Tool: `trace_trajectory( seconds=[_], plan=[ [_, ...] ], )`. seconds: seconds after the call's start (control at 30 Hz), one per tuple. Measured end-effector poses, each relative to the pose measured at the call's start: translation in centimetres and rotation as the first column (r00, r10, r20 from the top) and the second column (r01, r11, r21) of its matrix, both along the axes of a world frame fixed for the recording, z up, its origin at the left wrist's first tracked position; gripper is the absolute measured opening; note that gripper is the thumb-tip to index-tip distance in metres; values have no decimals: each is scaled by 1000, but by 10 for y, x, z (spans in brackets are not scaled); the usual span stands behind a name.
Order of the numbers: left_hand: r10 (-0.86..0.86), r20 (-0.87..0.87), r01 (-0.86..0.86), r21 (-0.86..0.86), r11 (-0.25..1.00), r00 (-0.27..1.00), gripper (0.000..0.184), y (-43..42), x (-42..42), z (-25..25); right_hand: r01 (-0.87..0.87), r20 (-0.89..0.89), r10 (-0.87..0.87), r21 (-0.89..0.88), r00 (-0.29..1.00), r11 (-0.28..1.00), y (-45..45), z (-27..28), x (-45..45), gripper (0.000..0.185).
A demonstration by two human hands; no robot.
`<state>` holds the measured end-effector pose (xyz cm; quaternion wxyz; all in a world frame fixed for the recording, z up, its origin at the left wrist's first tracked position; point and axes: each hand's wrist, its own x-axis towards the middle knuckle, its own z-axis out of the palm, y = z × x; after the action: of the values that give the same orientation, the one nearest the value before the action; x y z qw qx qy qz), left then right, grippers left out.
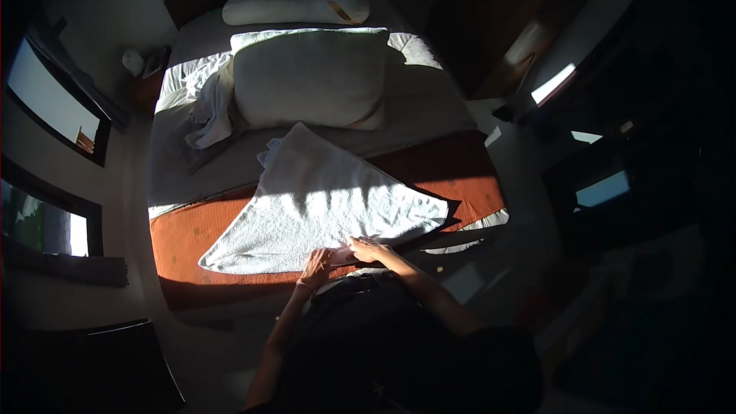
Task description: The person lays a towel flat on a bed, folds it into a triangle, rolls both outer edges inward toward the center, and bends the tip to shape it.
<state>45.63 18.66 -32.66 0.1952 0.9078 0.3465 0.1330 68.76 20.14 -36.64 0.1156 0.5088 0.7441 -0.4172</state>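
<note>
A white towel lies spread across the foot of the bed, its far corner pointed toward the pillow and its near edge at my body. My left hand is on that near edge, fingers bent and closed on the cloth. Close beside it on the right, my right hand also has its fingers closed on the towel's edge. A small part of the edge between both hands is too shaded to make out clearly. Bright sunlight falls on the towel's near half, while its far half is in shadow.
Under the towel runs an orange bed runner. Farther up the bed are a large pillow, a crumpled white cloth and a bolster. Windows line the left wall. A dark wooden cabinet stands at the right.
</note>
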Motion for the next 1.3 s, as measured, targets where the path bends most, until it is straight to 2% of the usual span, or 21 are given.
trace_trajectory(
  seconds=[0.03,0.1,0.17,0.2,0.37,0.4,0.47,0.5,0.53,0.63,0.7,0.77,0.8,0.83,0.9,0.93,1.03,1.1,1.17,1.2,1.3],
  plan=[
    [20,1,-20,-32,999,1000,30,2,4,-12,-235,173,216,99,961,967,-4,22,4,49],
    [68,-2,-67,-98,993,998,26,6,4,-29,154,1,-159,231,987,961,-23,33,22,55],
    [67,-61,-70,-45,997,996,27,7,8,-31,113,-12,-117,374,993,921,-32,37,59,57],
    [71,-80,-75,-44,996,994,28,8,9,-31,40,98,-82,375,992,926,-36,33,80,59],
    [109,-162,-128,-111,985,981,35,10,10,-33,31,256,-194,528,947,848,-51,-12,189,49],
    [115,-192,-147,-164,975,975,37,11,12,-28,142,149,-262,546,954,826,-56,-9,214,44],
    [148,-256,-191,-151,970,955,37,8,17,-17,336,173,-442,431,880,838,-61,5,262,27],
    [165,-289,-212,-143,967,943,38,8,21,-11,618,73,-721,460,689,637,-72,-85,304,23],
    [175,-283,-218,-127,968,943,37,6,21,-14,612,116,-714,434,690,661,-77,-68,324,31],
    [203,-275,-231,-72,970,940,37,2,21,-22,848,-59,-874,281,483,450,-73,-68,370,62],
    [216,-291,-248,-78,966,932,37,3,25,-15,955,-274,-915,62,297,291,-61,-73,374,84],
    [220,-307,-256,-85,963,926,37,1,28,-15,959,-415,-910,-257,3,120,-44,-7,319,96],
    [218,-312,-253,-76,964,925,38,3,28,-19,974,-341,-923,-70,178,214,-34,-67,325,102],
    [209,-324,-244,-73,967,923,38,4,28,-18,972,-329,-916,24,228,233,-33,-76,310,98],
    [190,-348,-225,-65,972,918,40,6,27,-17,990,-623,-780,-62,62,128,-26,-111,289,88],
    [187,-362,-230,-77,970,913,39,7,29,-13,962,-471,-839,135,274,238,-21,-114,296,76],
    [170,-405,-224,-89,970,898,39,8,34,-5,983,-460,-877,169,136,64,-9,-106,318,57],
    [179,-416,-229,-74,971,892,39,5,32,-6,958,-565,-794,278,222,70,-18,-90,329,35],
    [204,-404,-247,-56,967,892,38,3,32,-14,967,-408,-889,223,207,123,-18,-97,337,44],
    [216,-397,-259,-56,964,892,37,2,32,-15,943,-190,-947,259,260,208,-16,-102,340,59],
    [229,-403,-275,-59,960,886,37,0,33,-17,832,-538,-809,543,239,-115,3,-144,317,64]
  ],
)
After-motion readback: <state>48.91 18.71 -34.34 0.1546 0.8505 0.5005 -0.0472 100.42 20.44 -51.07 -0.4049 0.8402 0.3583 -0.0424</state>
